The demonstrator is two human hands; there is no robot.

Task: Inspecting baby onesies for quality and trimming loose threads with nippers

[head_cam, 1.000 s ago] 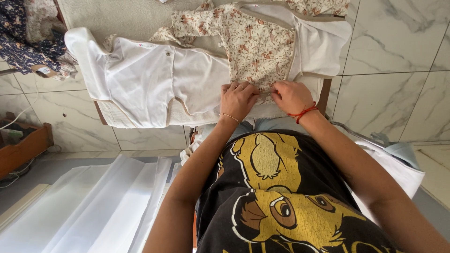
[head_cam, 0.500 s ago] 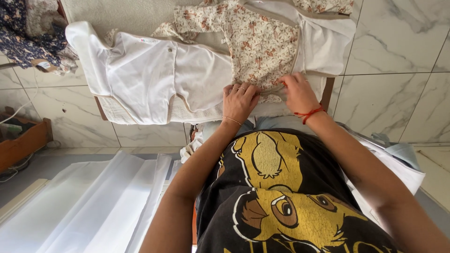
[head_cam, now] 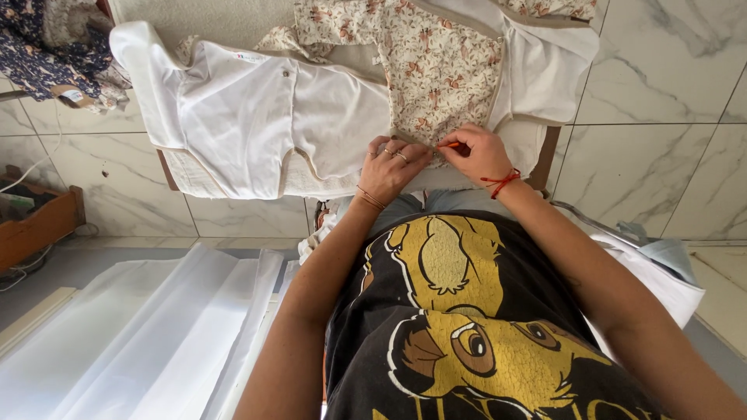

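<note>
A white garment lies spread on a padded board, a cream floral piece over its right half. The left hand presses the floral hem flat, fingers extended; the right hand pinches a small orange tool.

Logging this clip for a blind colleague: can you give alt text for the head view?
Both hands meet at the lower hem of a floral fabric piece on a padded table: the left hand presses it flat, and the right hand pinches a small orange tool. A white garment lies spread to the left.
</note>
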